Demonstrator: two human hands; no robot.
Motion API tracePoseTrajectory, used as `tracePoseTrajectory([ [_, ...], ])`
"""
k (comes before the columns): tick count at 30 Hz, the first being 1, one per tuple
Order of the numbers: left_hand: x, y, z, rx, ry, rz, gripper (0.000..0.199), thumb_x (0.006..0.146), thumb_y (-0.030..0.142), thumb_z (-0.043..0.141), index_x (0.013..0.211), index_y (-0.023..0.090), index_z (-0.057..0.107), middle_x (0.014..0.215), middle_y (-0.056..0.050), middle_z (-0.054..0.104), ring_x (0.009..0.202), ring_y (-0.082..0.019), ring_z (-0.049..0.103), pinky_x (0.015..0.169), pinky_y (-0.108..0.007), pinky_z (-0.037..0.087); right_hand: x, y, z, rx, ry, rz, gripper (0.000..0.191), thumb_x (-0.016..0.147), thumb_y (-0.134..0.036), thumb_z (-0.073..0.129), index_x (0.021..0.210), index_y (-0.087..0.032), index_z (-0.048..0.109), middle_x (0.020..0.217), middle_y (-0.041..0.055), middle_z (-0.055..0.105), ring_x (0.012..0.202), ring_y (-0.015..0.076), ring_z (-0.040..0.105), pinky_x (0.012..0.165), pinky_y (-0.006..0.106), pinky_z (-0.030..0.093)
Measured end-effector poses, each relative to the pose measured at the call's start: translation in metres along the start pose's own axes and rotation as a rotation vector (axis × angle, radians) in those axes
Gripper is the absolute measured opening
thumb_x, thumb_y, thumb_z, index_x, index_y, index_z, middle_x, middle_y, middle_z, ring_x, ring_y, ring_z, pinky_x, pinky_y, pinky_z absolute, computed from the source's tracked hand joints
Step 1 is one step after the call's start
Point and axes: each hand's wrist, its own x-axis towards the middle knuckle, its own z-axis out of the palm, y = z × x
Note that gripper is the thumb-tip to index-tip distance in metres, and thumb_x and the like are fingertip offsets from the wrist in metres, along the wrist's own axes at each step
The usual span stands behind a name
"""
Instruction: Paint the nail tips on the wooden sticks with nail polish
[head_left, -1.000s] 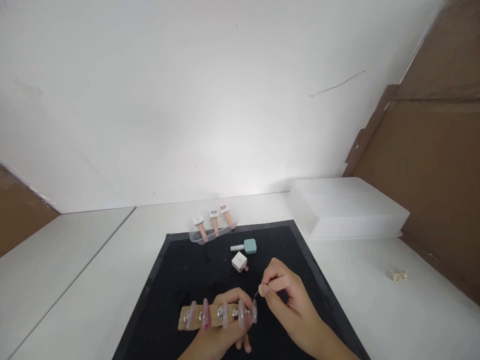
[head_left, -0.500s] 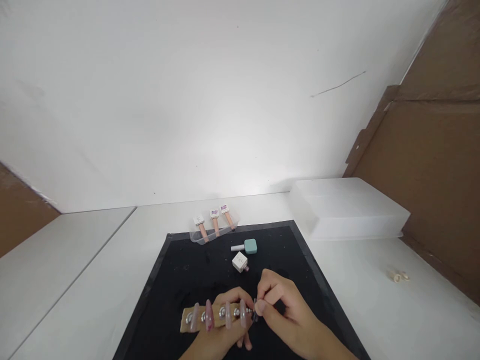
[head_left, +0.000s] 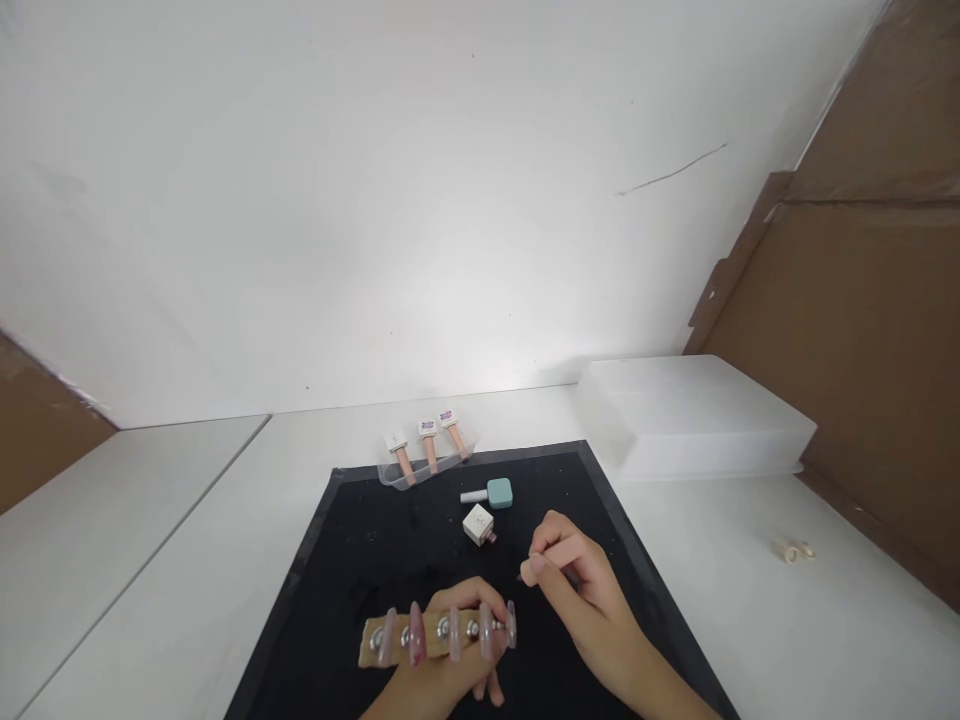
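Observation:
My left hand (head_left: 457,668) is closed round a tan strip (head_left: 433,628) at the bottom centre. Several long pink nail tips (head_left: 417,634) stand on the strip on round silver mounts, the last one by my left fingertips. To the right, my right hand (head_left: 581,585) pinches a pink brush cap (head_left: 559,556), whose dark tip points down and left, apart from the nail tips. A white bottle (head_left: 478,523) with a purple neck lies on the black mat (head_left: 375,540), beside a mint-green bottle (head_left: 500,493) with a white cap.
Behind the mat, a clear tray (head_left: 442,464) holds three white bottles with pink caps. A translucent white box (head_left: 697,415) is at the back right. Small beige rings (head_left: 792,552) lie on the white table (head_left: 862,620). Brown cardboard (head_left: 847,370) stands at the right.
My right hand has moved up and right, away from the last nail tip, and the pink cap in it now shows. My left hand and the strip have barely moved.

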Motion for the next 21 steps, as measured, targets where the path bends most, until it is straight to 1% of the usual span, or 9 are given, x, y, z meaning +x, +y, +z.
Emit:
tracePoseTrajectory([
  [3,0.001,-0.001,-0.001,-0.028,0.021,0.007,0.042,0.06,0.051,0.072,0.071,0.016,0.053,0.048,0.007,0.05,0.032,-0.005,0.047,0.036,-0.017,0.038,0.0,-0.004,-0.001,0.062,-0.07,-0.026,0.025,0.085,-0.009,0.048,0.063,-0.02,0.045,0.071,-0.0026,0.049,0.06,0.0115,0.046,0.055,0.024,0.035],
  [5,0.001,0.002,-0.001,-0.042,0.034,-0.01,0.04,0.059,0.049,0.073,0.07,0.016,0.054,0.04,0.01,0.044,0.031,-0.005,0.041,0.039,-0.019,0.042,0.001,-0.006,-0.001,0.069,-0.119,-0.04,0.024,0.083,-0.007,0.049,0.063,-0.02,0.045,0.071,-0.0027,0.05,0.06,0.0115,0.046,0.055,0.024,0.035],
  [7,0.0,0.006,0.001,-0.051,0.005,-0.036,0.037,0.059,0.046,0.074,0.069,0.016,0.055,0.036,0.011,0.04,0.031,-0.005,0.04,0.041,-0.021,0.043,0.002,-0.008,-0.002,0.051,-0.151,-0.048,0.023,0.081,-0.006,0.05,0.064,-0.02,0.045,0.071,-0.0024,0.051,0.059,0.0115,0.046,0.054,0.024,0.035],
  [8,-0.001,0.008,0.002,-0.061,0.026,-0.024,0.035,0.06,0.044,0.074,0.07,0.016,0.055,0.037,0.011,0.041,0.032,-0.005,0.04,0.042,-0.021,0.043,0.002,-0.008,-0.002,0.037,-0.155,-0.048,0.023,0.081,-0.006,0.05,0.064,-0.02,0.045,0.071,-0.0022,0.051,0.059,0.0114,0.046,0.054,0.024,0.035],
  [11,-0.004,0.013,0.006,-0.094,0.059,-0.017,0.035,0.06,0.044,0.074,0.069,0.016,0.055,0.037,0.011,0.04,0.032,-0.004,0.039,0.04,-0.021,0.043,0.004,-0.007,-0.001,0.0,-0.138,-0.032,0.025,0.082,-0.007,0.05,0.062,-0.02,0.043,0.071,-0.0021,0.051,0.057,0.0109,0.046,0.053,0.023,0.034],
  [14,-0.005,0.013,0.006,-0.128,0.054,0.014,0.036,0.06,0.046,0.074,0.069,0.016,0.055,0.043,0.01,0.043,0.032,-0.003,0.037,0.04,-0.022,0.045,0.004,-0.003,0.0,-0.005,-0.081,0.011,0.025,0.084,-0.011,0.05,0.062,-0.02,0.045,0.072,-0.0017,0.05,0.058,0.0114,0.046,0.053,0.024,0.035],
  [16,-0.005,0.01,0.004,-0.131,0.015,0.023,0.036,0.062,0.046,0.073,0.068,0.016,0.055,0.047,0.008,0.046,0.033,-0.003,0.038,0.042,-0.023,0.048,0.003,0.0,0.001,0.012,-0.027,0.043,0.023,0.086,-0.014,0.051,0.064,-0.02,0.047,0.074,-0.0011,0.051,0.06,0.0119,0.048,0.053,0.024,0.035],
  [18,-0.004,0.008,0.002,-0.114,-0.05,-0.007,0.037,0.061,0.047,0.073,0.067,0.016,0.055,0.048,0.008,0.048,0.033,-0.003,0.039,0.042,-0.024,0.048,0.003,0.002,0.001,0.04,0.019,0.057,0.022,0.086,-0.015,0.051,0.065,-0.02,0.049,0.075,-0.0009,0.05,0.06,0.0121,0.048,0.053,0.024,0.035],
  [21,-0.002,0.005,0.001,-0.117,0.015,0.022,0.04,0.059,0.05,0.073,0.068,0.016,0.053,0.047,0.008,0.049,0.031,-0.001,0.036,0.04,-0.022,0.046,0.002,0.001,0.001,0.112,0.027,0.05,0.025,0.086,-0.015,0.051,0.062,-0.02,0.048,0.073,-0.0014,0.05,0.06,0.0117,0.048,0.051,0.023,0.035],
])
